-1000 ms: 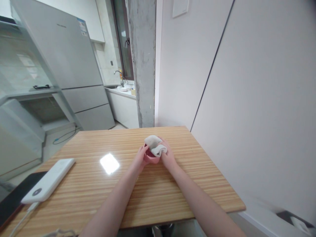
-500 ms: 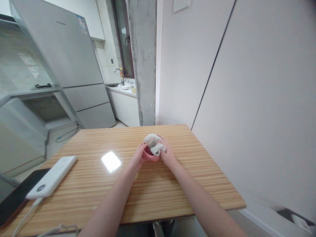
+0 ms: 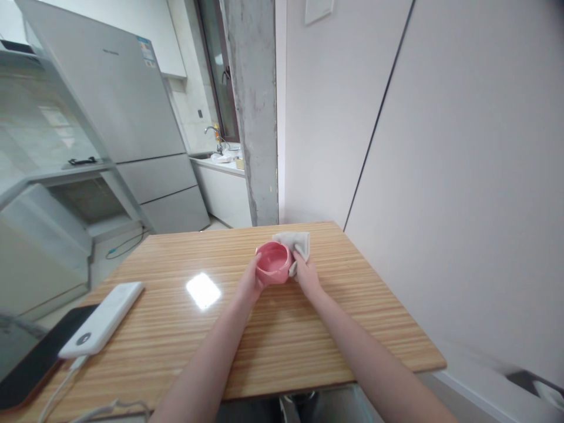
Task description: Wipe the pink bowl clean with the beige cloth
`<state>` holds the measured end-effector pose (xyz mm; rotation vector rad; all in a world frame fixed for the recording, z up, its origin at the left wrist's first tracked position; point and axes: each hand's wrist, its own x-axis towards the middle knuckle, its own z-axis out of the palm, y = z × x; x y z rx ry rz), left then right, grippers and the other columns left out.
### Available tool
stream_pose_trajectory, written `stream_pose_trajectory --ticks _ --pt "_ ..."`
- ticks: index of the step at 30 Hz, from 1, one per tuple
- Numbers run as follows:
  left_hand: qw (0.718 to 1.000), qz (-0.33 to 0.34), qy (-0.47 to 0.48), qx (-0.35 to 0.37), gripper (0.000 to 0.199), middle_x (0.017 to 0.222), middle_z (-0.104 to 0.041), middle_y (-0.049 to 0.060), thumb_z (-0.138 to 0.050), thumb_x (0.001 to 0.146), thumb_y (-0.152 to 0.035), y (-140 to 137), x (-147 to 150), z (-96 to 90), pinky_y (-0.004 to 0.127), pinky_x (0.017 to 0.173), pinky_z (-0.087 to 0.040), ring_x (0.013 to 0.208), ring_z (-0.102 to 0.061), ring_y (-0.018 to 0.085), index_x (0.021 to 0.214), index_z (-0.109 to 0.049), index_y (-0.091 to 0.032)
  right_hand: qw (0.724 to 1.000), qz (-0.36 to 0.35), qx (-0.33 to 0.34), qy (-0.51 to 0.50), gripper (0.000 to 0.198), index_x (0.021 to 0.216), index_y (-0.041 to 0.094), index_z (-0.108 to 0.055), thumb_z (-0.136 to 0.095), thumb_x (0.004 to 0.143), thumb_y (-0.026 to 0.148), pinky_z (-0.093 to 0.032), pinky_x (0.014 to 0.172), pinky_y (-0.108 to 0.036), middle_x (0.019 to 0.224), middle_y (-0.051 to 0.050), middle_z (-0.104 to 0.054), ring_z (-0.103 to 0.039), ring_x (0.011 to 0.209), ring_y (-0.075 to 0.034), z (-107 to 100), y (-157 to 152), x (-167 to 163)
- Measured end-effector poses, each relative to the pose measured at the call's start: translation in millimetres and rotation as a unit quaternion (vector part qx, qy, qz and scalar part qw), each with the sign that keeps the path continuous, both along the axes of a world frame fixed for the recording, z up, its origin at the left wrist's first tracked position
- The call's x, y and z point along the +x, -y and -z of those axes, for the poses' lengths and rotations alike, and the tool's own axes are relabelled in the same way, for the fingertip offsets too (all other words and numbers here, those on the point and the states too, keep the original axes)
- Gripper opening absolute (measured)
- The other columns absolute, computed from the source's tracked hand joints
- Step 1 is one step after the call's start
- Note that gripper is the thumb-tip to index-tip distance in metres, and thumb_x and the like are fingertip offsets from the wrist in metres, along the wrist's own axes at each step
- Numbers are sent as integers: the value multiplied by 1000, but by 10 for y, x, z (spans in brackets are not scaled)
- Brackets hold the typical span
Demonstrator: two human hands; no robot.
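Over the far middle of the wooden table, a glossy pink bowl (image 3: 274, 274) is tilted so that its hollow inside faces me. My left hand (image 3: 253, 279) grips its left side, with the thumb near the rim. On the other side, my right hand (image 3: 306, 274) is closed on a pale grey cloth (image 3: 296, 239). The cloth lies against the bowl's right outer wall, and part of it spreads out behind the bowl. The undersides of both hands are hidden.
The wooden table (image 3: 352, 305) has a white power bank (image 3: 103, 320) with a cable at its left, next to a dark phone-like slab (image 3: 39, 358). Beyond stand a grey fridge (image 3: 106, 94), a sink counter (image 3: 220, 182) and a concrete pillar (image 3: 255, 117). A pale wall (image 3: 462, 176) rises at the right.
The cloth has come out of the bowl's inside to its right outer side, moved by my right hand. The bowl's opening now shows uncovered. My left hand keeps its grip.
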<state>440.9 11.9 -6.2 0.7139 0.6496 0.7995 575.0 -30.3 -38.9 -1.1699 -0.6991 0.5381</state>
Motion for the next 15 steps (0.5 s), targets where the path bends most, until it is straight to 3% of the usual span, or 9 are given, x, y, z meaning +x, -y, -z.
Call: stream_pose_trajectory --ticks 2,5,7,9,11,15 --pt "1000 1 22 13 41 115 -65 14 -52 84 -37 13 8 -19 37 85 -53 110 -58 27 114 -60 -11 999 -44 7 -8 45 106 18 -65 -53 79 52 -44 99 -40 105 -8 -70 -60 109 -25 46 -21 -76" --pt "995 -73 56 49 42 117 -63 12 -52 85 -39 19 7 -45 35 88 -52 110 -58 24 118 -56 -14 997 -76 17 15 49 108 21 -64 -51 79 59 -42 101 -41 109 -8 -68 -58 113 -24 110 -25 -283" --pt "988 -129 48 75 45 121 -61 10 -56 83 -38 23 3 -51 33 86 -53 109 -59 22 124 -49 -20 995 -93 15 26 49 110 23 -63 -50 81 59 -42 102 -41 111 -7 -67 -57 115 -23 131 -20 -395" --pt "985 -145 24 93 52 127 -57 6 -62 80 -36 28 4 -44 30 82 -53 108 -59 20 128 -43 -28 996 -90 8 12 48 112 22 -62 -49 82 57 -41 103 -39 113 -7 -66 -55 117 -22 119 -15 -419" --pt "989 -115 -10 89 53 128 -56 5 -63 79 -38 30 10 -27 26 77 -53 105 -61 18 128 -42 -31 998 -52 2 -30 48 113 20 -61 -48 82 55 -41 103 -37 113 -7 -66 -55 117 -21 75 -14 -335" --pt "996 6 -86 35 55 108 -66 8 -50 80 -58 18 7 26 26 62 -51 82 -66 18 125 -48 -28 995 -7 -37 -97 40 102 19 -67 -53 78 47 -45 97 -36 105 -5 -70 -61 107 -22 -26 -30 -5"
